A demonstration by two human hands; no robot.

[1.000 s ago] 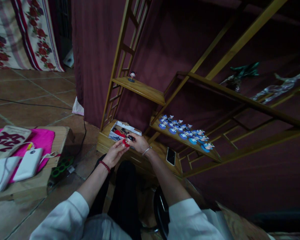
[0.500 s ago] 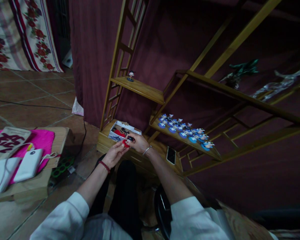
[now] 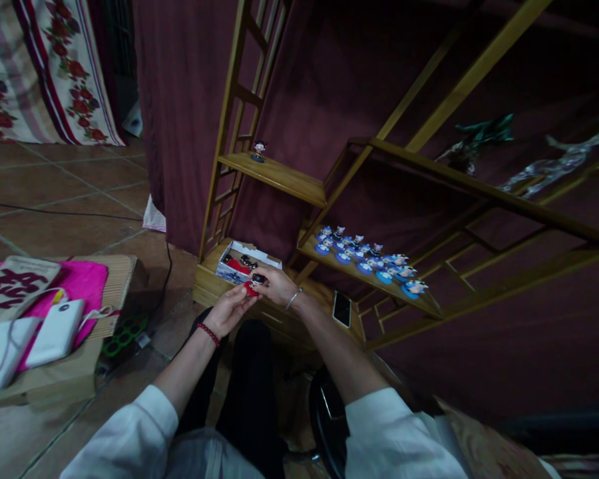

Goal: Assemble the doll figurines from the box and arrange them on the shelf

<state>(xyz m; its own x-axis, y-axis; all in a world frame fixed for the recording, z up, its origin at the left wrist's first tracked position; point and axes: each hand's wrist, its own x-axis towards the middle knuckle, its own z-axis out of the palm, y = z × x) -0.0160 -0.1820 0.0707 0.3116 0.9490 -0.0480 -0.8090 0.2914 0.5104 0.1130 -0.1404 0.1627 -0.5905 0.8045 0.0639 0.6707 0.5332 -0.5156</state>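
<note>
Grasping the figurine in our left hand and right hand, we do best with a gentle grip.

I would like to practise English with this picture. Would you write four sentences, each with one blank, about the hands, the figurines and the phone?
1. The beaded bracelet beside the left hand is coloured ____.
2. Counting the right hand, ____ hands hold the small figurine.
3. In the picture, the phone lies to the ____ of the open box.
4. In the picture, the standing figurine is near the ____ end of its shelf.

Missing words: red; two; right; left.
</note>
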